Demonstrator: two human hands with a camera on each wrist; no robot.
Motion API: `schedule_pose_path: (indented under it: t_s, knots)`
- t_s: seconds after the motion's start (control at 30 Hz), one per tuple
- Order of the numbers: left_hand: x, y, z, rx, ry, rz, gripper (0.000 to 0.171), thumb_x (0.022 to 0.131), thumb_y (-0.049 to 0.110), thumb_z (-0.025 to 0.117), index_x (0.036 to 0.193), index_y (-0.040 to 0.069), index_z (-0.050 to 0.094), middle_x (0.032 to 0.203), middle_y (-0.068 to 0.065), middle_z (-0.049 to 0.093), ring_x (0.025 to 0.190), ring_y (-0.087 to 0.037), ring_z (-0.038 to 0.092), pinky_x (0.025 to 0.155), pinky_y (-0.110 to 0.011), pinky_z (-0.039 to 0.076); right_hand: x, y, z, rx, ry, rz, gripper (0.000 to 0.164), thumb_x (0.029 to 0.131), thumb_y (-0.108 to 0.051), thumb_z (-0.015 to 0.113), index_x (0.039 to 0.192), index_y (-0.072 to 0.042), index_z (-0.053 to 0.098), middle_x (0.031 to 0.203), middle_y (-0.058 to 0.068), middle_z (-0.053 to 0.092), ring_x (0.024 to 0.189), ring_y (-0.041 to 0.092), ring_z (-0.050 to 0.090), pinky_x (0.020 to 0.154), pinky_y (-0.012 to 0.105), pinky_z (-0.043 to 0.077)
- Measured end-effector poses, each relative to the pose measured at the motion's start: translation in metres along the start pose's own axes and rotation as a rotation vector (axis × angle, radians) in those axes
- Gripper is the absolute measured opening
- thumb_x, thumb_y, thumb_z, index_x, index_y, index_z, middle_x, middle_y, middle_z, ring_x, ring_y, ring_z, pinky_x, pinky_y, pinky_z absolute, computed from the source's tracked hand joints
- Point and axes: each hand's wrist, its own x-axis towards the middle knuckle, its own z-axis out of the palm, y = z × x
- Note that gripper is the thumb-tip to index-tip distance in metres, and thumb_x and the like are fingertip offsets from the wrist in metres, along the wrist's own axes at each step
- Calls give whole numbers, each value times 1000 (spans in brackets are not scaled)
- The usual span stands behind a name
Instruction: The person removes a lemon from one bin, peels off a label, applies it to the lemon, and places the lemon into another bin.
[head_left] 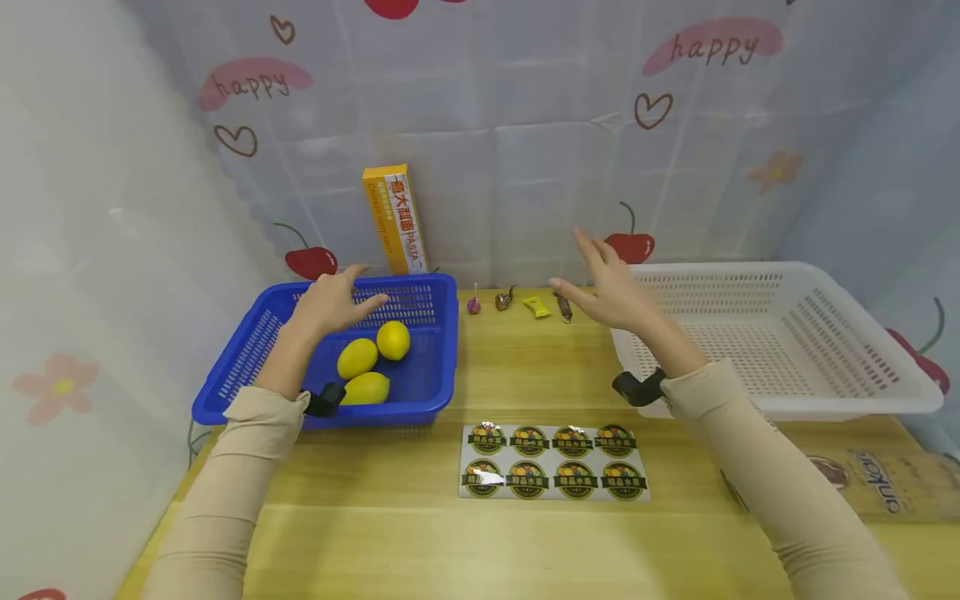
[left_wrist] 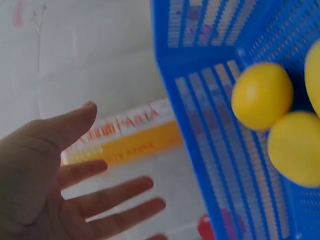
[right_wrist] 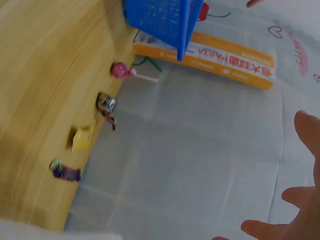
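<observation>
My left hand (head_left: 330, 304) hovers over the blue basket (head_left: 447, 350), its fingers spread and nothing in them. Three yellow lemons (head_left: 357, 358) lie inside that basket, below and right of the hand. In the left wrist view the fingers reach toward a yellow pasta box (left_wrist: 135, 150) behind the basket. My right hand (head_left: 611, 287) is raised near the left rim of the white basket (head_left: 795, 408), fingers apart and holding nothing. Close to its thumb, in the head view, lies a dark wrapped candy (head_left: 564, 308).
Along the table's back edge sit a pink lollipop (head_left: 474, 305), a brown-wrapped candy (head_left: 504, 300) and a yellow candy (head_left: 536, 307). A sheet of round stickers (head_left: 553, 462) lies mid-table. A brown printed package (head_left: 885, 483) is at the right, partly behind my sleeve. A printed curtain (head_left: 487, 167) hangs behind.
</observation>
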Motion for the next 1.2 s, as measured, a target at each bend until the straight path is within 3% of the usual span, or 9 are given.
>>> schedule_pose_path:
  t_s: [0.13, 0.27, 0.4, 0.6, 0.73, 0.87, 0.97, 1.2]
  knots:
    - [12, -26, -2, -148, -86, 26, 66, 92, 32, 59, 140, -6, 35, 126, -32, 51, 111, -43, 54, 91, -55, 44, 19, -11, 19, 142, -57, -61, 82, 93, -42, 53, 152, -11, 4, 155, 19, 9, 139, 43, 14, 108, 61, 18]
    - [22, -43, 3, -321, -184, -45, 67, 92, 32, 59, 141, -5, 34, 135, -32, 43, 114, -44, 52, 90, -52, 46, 37, -20, 45, 330, -135, -86, 77, 95, -36, 53, 152, -13, 7, 157, 13, 8, 136, 43, 26, 108, 55, 26]
    - [31, -52, 14, -460, -270, -145, 70, 92, 33, 59, 144, -1, 29, 138, -31, 40, 115, -44, 51, 90, -51, 47, 50, -29, 77, 486, -215, -48, 74, 95, -32, 55, 152, -17, 10, 157, 12, 11, 134, 40, 31, 106, 52, 31]
    - [41, -52, 35, -597, -378, -216, 73, 90, 29, 63, 147, 2, 25, 146, -28, 29, 124, -45, 42, 98, -53, 41, 61, -38, 120, 586, -319, 34, 76, 92, -33, 59, 152, -18, 14, 149, 20, 25, 136, 36, 27, 102, 53, 35]
    - [47, -50, 47, -628, -411, -237, 74, 88, 25, 66, 147, 4, 26, 148, -27, 25, 128, -44, 38, 99, -53, 39, 64, -39, 138, 685, -394, 50, 75, 93, -27, 59, 152, -16, 13, 152, 21, 19, 138, 37, 25, 98, 53, 40]
    - [50, -46, 53, -617, -437, -244, 75, 86, 22, 68, 147, 5, 28, 150, -25, 19, 129, -44, 36, 102, -54, 36, 66, -36, 151, 797, -443, 73, 74, 94, -23, 57, 152, -19, 12, 151, 21, 22, 129, 40, 39, 97, 55, 40]
    - [52, -44, 56, -590, -464, -240, 75, 85, 21, 69, 147, 5, 29, 152, -25, 15, 130, -43, 35, 103, -55, 33, 67, -35, 157, 873, -443, 81, 73, 94, -22, 57, 152, -21, 13, 150, 21, 27, 123, 40, 47, 96, 56, 41]
    - [52, -49, 63, -503, -521, -257, 69, 83, 17, 72, 143, 7, 39, 152, -24, 14, 132, -42, 29, 108, -53, 27, 66, -40, 166, 914, -427, 33, 72, 95, -22, 55, 152, -20, 11, 145, 26, 33, 119, 42, 50, 92, 57, 43]
